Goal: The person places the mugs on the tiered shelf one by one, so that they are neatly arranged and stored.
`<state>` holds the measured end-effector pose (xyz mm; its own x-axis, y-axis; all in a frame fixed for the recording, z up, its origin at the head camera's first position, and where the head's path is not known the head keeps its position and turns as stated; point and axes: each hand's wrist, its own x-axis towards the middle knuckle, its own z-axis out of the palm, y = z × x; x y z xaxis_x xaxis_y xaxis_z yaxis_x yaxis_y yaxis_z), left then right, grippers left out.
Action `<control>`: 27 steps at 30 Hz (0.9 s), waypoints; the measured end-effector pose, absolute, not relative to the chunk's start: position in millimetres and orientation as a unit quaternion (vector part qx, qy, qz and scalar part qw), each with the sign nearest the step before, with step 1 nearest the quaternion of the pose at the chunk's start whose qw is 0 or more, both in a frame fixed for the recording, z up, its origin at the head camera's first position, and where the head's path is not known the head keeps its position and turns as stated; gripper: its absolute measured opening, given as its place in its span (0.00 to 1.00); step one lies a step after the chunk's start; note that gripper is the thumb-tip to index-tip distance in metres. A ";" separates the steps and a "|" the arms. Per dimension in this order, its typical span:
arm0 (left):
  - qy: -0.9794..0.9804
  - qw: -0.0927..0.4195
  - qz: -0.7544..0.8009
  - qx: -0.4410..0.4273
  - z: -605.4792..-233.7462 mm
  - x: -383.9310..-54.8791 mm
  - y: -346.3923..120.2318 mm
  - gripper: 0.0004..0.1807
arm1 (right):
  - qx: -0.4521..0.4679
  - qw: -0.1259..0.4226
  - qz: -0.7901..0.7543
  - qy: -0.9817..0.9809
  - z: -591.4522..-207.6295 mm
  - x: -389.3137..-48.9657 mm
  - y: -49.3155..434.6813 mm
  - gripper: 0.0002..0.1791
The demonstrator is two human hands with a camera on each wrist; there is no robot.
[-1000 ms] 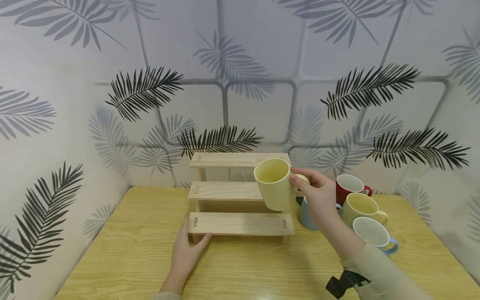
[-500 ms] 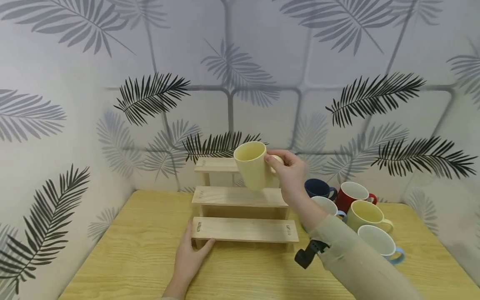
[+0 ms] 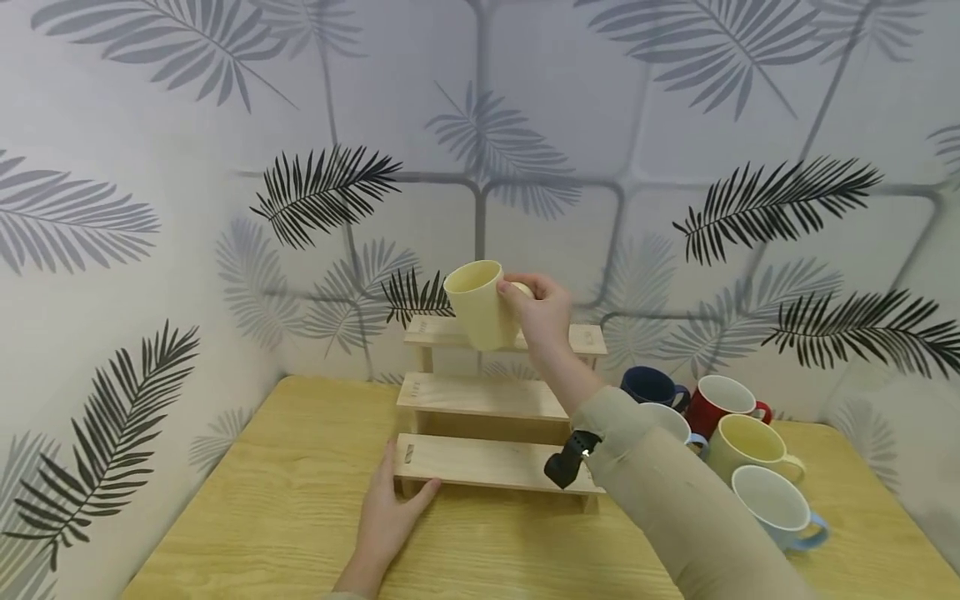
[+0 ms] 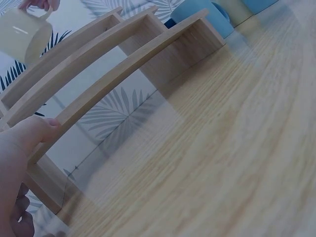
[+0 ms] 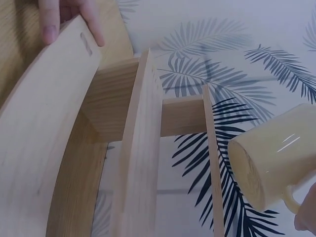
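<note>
My right hand (image 3: pixel 542 312) pinches the handle of a pale yellow mug (image 3: pixel 480 310). The mug tilts slightly in front of the top board of a three-step wooden shelf stand (image 3: pixel 472 454). In the right wrist view the base of the mug (image 5: pixel 247 175) faces the top board, with a gap between them. At the stand's left end, my left hand (image 3: pixel 386 521) holds the lowest board, thumb at its front edge and fingers along its side. The left wrist view shows that thumb against the board's edge (image 4: pixel 94 86).
Several mugs stand close together right of the stand: dark blue (image 3: pixel 648 386), red (image 3: pixel 712 412), another yellow one (image 3: pixel 742 454), and light blue ones with white insides (image 3: pixel 780 500). The wooden table (image 3: pixel 300 475) meets a leaf-patterned wall (image 3: pixel 555 242) behind the stand.
My right hand has carried the yellow mug left, up and toward the back, from beside the middle step to the top board. The left hand keeps its hold on the stand.
</note>
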<state>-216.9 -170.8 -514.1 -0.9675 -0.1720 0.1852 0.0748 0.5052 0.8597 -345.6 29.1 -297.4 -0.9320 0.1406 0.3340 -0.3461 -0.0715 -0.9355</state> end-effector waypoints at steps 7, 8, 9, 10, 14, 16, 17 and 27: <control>-0.858 0.123 -0.497 0.035 -515.4 -212.5 -171.3 0.58 | 0.065 0.179 0.730 -0.656 -306.0 -355.4 2.9 0.10; -0.859 0.122 -0.496 0.036 -515.0 -212.0 -171.5 0.58 | 0.064 0.179 0.734 -0.653 -308.1 -356.6 -0.1 0.10; -0.859 0.122 -0.495 0.037 -514.6 -211.7 -171.8 0.58 | 0.063 0.180 0.736 -0.649 -309.9 -357.4 -2.9 0.10; -0.859 0.122 -0.495 0.038 -514.2 -211.5 -172.0 0.58 | 0.063 0.181 0.739 -0.646 -311.5 -358.0 -5.2 0.09; -0.856 0.120 -0.501 0.035 -513.6 -212.6 -172.1 0.59 | 0.059 0.194 0.736 -0.645 -315.3 -359.6 -12.1 0.09; -0.853 0.119 -0.506 0.034 -513.8 -213.9 -171.9 0.59 | 0.054 0.199 0.733 -0.648 -315.5 -360.5 -14.4 0.09; -0.852 0.118 -0.509 0.033 -513.7 -214.4 -171.8 0.59 | 0.052 0.202 0.730 -0.651 -315.4 -361.1 -15.3 0.09; -0.856 0.122 -0.501 0.030 -512.6 -218.1 -171.6 0.59 | 0.081 0.179 0.701 -0.686 -313.2 -370.8 -20.6 0.10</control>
<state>-218.1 -171.6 -512.6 -0.9684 -0.1742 0.1783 0.0701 0.4963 0.8653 -370.8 -20.6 -313.2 -0.9228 0.1406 0.3586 -0.3615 0.0052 -0.9323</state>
